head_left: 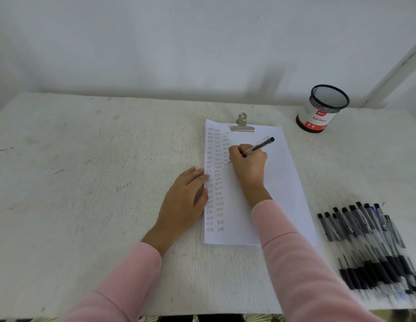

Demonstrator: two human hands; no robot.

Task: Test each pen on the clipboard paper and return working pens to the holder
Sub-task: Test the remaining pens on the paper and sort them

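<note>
A white sheet [283,182] is held by a metal clip [242,125] on the table, its left part filled with columns of the handwritten word "test". My right hand [248,163] grips a clear pen with a black cap end [260,145], its tip on the paper at the third column. My left hand [183,201] rests flat on the table, fingertips pressing the paper's left edge. The black mesh pen holder [323,108] with a red and white label stands at the far right; no pens show inside it.
A pile of several black and clear pens [369,242] lies on the table at the right, near the front edge. The white table [86,182] meets a white wall at the back. A white post rises at the far right corner.
</note>
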